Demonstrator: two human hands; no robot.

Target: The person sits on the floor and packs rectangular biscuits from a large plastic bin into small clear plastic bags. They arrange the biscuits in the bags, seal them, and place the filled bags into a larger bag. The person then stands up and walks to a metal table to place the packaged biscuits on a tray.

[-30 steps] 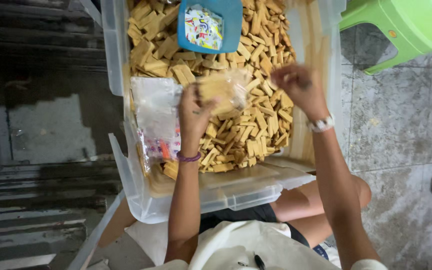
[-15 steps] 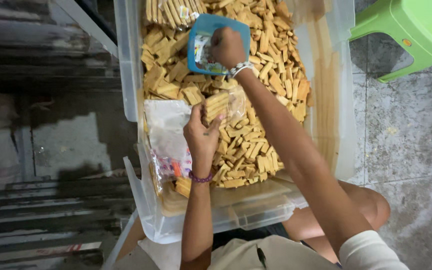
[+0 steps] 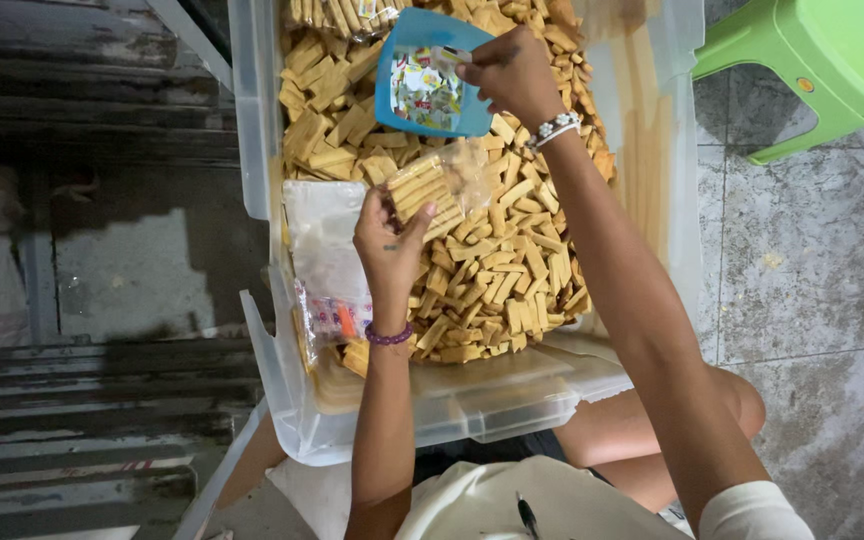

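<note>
A clear plastic bin (image 3: 472, 405) rests on my lap, filled with tan biscuit sticks (image 3: 497, 270). My left hand (image 3: 389, 238), with a purple bead bracelet on the wrist, holds a small clear bag of biscuit sticks (image 3: 432, 185) above the pile. My right hand (image 3: 512, 72), wearing a white bead bracelet, reaches to the far side of the bin and grips a small printed card (image 3: 430, 85) inside a blue plastic tray (image 3: 392, 90) that lies on the biscuits.
A stack of empty clear bags (image 3: 327, 255) lies along the bin's left wall. A green plastic stool (image 3: 832, 60) stands on the tiled floor at the upper right. Dark metal steps (image 3: 82, 400) run along the left.
My right hand has gone from the biscuit pile up to the blue tray and closed on a card there. My left hand keeps holding the filled bag in the same place.
</note>
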